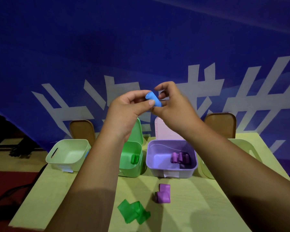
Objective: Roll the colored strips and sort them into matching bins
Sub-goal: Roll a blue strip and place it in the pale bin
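Observation:
A rolled blue strip [153, 99] is held up in the air above the bins. My left hand [127, 108] pinches it between thumb and fingers, and my right hand [172, 104] holds its other side with curled fingers. On the table lie a loose green strip [133, 211] and a loose purple strip [163, 194]. A green bin [132, 169] holds green rolls [135, 159]. A purple bin [171, 172] holds several purple rolls [180, 158].
A pale mint bin [68, 154] stands at the left, with a hint of blue at its right wall. A yellowish bin [251, 148] stands at the right, mostly behind my right arm. Bin lids lean behind. Two brown chair backs [81, 129] and a blue banner lie beyond the yellow-green table [199, 206].

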